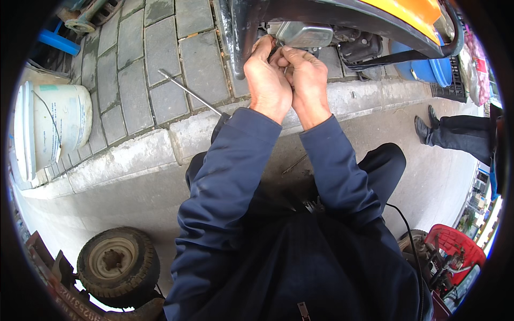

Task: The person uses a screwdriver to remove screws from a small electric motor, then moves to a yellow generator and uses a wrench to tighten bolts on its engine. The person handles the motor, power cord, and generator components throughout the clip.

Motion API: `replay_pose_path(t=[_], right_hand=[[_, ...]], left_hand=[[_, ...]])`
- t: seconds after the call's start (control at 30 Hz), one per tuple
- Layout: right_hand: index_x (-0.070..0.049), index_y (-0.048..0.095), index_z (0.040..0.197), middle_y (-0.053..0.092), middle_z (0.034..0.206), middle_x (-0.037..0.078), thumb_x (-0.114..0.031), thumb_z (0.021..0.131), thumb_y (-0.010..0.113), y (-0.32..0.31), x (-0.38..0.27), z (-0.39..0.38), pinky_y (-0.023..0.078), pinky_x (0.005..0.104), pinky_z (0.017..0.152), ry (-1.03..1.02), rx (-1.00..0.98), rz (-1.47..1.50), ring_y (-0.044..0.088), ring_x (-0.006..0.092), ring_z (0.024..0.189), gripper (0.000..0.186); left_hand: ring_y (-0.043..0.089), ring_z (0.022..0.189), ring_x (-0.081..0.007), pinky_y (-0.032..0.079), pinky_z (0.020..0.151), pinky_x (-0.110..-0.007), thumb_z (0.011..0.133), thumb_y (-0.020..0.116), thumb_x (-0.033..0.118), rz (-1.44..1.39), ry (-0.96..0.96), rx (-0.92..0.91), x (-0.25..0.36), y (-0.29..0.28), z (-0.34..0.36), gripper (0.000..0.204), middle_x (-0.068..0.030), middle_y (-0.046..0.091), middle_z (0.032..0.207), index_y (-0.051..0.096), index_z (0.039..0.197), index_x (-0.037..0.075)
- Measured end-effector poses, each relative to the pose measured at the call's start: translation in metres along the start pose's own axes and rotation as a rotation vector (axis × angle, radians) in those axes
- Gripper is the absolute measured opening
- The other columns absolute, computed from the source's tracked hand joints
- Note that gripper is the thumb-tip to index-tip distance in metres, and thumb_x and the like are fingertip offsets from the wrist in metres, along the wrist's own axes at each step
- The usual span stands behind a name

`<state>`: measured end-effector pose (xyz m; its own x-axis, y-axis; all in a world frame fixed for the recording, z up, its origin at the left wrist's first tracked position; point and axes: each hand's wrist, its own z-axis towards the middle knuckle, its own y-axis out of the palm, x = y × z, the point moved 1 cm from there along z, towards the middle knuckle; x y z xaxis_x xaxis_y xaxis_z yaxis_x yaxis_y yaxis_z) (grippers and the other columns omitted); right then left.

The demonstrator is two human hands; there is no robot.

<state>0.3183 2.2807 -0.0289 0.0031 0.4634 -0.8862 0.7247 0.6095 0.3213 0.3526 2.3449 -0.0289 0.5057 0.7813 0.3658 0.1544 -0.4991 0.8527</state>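
Both hands meet at the top of the head view, close against a rounded silvery metal part under the frame of an orange and black machine. The fingers of my left hand are bent and pinched together at the near left corner of that part. My right hand is closed beside it, thumb and forefinger pressed together. Whatever small piece sits between the fingertips is hidden. Left of my left wrist, a long-shafted tool like a screwdriver lies across the paving, its dark handle partly behind my sleeve.
A white bucket stands on the grey paving at left. The stone kerb runs across before me. A wheel is at lower left, a red crate of parts at lower right. A blue container and another person's legs are at right.
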Motion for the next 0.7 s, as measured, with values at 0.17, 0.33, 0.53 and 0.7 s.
replay_pose_path(t=[0.17, 0.33, 0.53, 0.7], right_hand=[[0.002, 0.068, 0.084, 0.067, 0.076, 0.006, -0.009, 0.099, 0.065, 0.011, 0.003, -0.007, 0.041, 0.0262, 0.049, -0.049, 0.064, -0.046, 0.052, 0.0105, 0.056, 0.018], [0.003, 0.068, 0.089, 0.067, 0.076, 0.008, -0.011, 0.102, 0.061, 0.014, 0.001, -0.01, 0.039, 0.0276, 0.047, 0.096, 0.024, 0.075, 0.05, 0.011, 0.053, 0.021], [0.004, 0.065, 0.097, 0.063, 0.079, 0.008, -0.012, 0.103, 0.057, 0.013, 0.003, 0.001, 0.034, 0.029, 0.045, 0.272, 0.03, 0.27, 0.046, 0.0129, 0.052, 0.019], [0.003, 0.061, 0.094, 0.056, 0.074, 0.006, -0.013, 0.105, 0.053, 0.012, 0.002, 0.002, 0.032, 0.0297, 0.044, 0.276, 0.001, 0.23, 0.044, 0.0134, 0.052, 0.021]], left_hand=[[0.048, 0.076, -0.0126, 0.04, 0.071, -0.028, 0.103, 0.054, 0.025, 0.138, -0.043, 0.066, 0.003, 0.003, -0.006, 0.021, -0.0014, 0.056, 0.092, 0.06, 0.1, 0.005], [0.039, 0.063, -0.0093, 0.034, 0.058, -0.028, 0.107, 0.047, 0.024, 0.36, -0.197, 0.019, 0.018, -0.004, -0.011, 0.027, 0.0014, 0.054, 0.079, 0.062, 0.096, 0.005], [0.038, 0.066, -0.0086, 0.034, 0.059, -0.026, 0.109, 0.043, 0.023, 0.335, -0.201, -0.006, 0.021, -0.007, -0.008, 0.028, 0.0029, 0.051, 0.081, 0.059, 0.095, 0.005], [0.038, 0.067, -0.0084, 0.034, 0.059, -0.025, 0.108, 0.045, 0.023, 0.335, -0.208, -0.03, 0.022, -0.008, -0.009, 0.026, 0.0034, 0.05, 0.081, 0.058, 0.094, 0.006]])
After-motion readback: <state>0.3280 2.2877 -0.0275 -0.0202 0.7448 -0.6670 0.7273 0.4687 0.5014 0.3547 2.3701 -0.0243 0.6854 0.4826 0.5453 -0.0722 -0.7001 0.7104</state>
